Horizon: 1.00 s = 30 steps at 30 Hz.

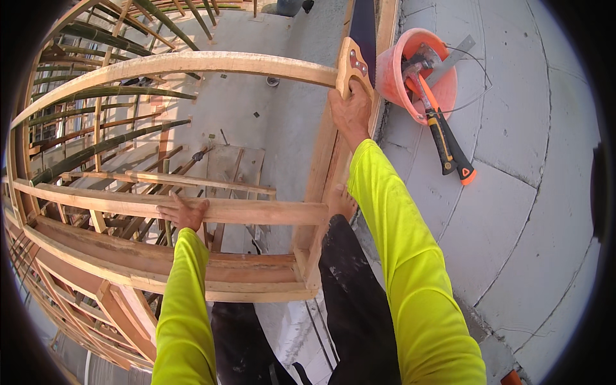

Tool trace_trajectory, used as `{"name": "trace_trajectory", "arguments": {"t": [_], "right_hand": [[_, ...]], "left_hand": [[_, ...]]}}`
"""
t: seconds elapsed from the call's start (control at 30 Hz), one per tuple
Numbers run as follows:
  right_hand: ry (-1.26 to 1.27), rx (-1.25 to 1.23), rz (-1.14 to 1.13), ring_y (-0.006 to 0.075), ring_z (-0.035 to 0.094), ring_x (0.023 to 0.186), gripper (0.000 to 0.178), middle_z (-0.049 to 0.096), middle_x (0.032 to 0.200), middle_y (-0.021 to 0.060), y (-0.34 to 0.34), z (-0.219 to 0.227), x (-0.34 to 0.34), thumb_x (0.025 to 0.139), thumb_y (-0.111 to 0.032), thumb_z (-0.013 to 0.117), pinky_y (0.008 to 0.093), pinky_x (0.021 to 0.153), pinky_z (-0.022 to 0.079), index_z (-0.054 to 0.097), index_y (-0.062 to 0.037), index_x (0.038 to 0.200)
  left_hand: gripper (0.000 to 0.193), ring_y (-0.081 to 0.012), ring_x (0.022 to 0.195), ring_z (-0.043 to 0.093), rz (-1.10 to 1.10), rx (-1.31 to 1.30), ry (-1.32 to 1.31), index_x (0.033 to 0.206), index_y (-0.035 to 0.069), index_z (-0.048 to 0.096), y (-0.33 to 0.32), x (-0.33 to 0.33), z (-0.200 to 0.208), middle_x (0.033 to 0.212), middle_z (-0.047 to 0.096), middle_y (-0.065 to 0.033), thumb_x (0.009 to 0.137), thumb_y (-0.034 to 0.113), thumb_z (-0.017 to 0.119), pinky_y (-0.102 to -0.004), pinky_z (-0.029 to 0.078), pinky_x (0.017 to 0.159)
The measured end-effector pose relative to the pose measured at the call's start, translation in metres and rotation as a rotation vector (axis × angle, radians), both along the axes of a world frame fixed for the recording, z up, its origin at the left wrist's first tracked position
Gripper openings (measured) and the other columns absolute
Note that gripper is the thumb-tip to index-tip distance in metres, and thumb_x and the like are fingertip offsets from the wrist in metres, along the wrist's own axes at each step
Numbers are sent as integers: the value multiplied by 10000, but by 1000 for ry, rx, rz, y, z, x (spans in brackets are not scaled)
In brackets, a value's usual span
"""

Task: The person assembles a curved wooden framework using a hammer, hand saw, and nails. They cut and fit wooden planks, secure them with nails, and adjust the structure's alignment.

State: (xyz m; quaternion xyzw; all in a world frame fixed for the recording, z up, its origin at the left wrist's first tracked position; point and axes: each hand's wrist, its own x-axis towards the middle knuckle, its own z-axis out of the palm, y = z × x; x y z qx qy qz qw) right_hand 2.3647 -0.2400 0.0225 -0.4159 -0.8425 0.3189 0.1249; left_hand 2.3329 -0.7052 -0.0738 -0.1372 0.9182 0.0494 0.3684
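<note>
My right hand (pixel 352 113) is wrapped round the wooden handle of a handsaw (pixel 354 63), held at the far side. The saw's dark blade points away from me, along a wooden beam beside the wall. My left hand (pixel 184 211) lies with fingers spread on a timber crosspiece (pixel 256 210) of the wooden frame. Another long crosspiece (pixel 224 62) runs farther off, its right end close to the saw handle.
A pink bucket (pixel 387 77) on the grey block wall (pixel 513 154) at right holds hammers (pixel 443 138) and a metal square (pixel 454 59). Bamboo poles (pixel 115 92) and battens crowd the left. A floor (pixel 237 122) lies far below inside the frame.
</note>
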Motion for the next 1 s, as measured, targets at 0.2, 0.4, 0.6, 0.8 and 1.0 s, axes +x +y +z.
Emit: {"name": "trace_trajectory", "arguments": {"t": [0.2,0.4,0.6,0.8,1.0], "right_hand": [[-436,151,122,386,631,1061,461,677,1072,243,43,-30,-47,785,-320,647,486,938,451,632,57,1049],[-600,228,227,439,588,1098,543,607,1180,286,55,-58,-57,845,-410,611,534,938,450,617,72,1095],[-553,394,296,442,476,1222,578,480,1336,269,42,-39,-66,864,-420,641,541,979,405,591,57,1187],[-190,421,782,432,427,1262,752,454,1349,253,-14,-44,-92,801,-304,762,547,1033,360,409,22,1379],[-723,268,686,456,434,1248,634,441,1310,249,-27,-87,-141,853,-206,697,629,1026,309,351,7,1341]], "left_hand": [[1257,-590,1348,-332,36,157,16,1584,192,73,9,1,13,1456,-367,-391,653,378,897,-664,54,1137],[1265,-603,1344,-325,40,121,-7,1580,224,77,1,4,8,1453,-371,-390,636,334,911,-669,51,1134],[1259,-599,1359,-300,68,124,-15,1575,233,85,11,3,24,1452,-363,-399,634,333,915,-631,61,1158],[1258,-596,1357,-310,51,114,-79,1575,235,83,15,-1,27,1442,-365,-411,640,361,915,-621,53,1163],[1222,-601,1350,-318,32,144,-69,1571,229,133,13,-4,27,1437,-366,-417,642,365,914,-624,23,1158]]}}
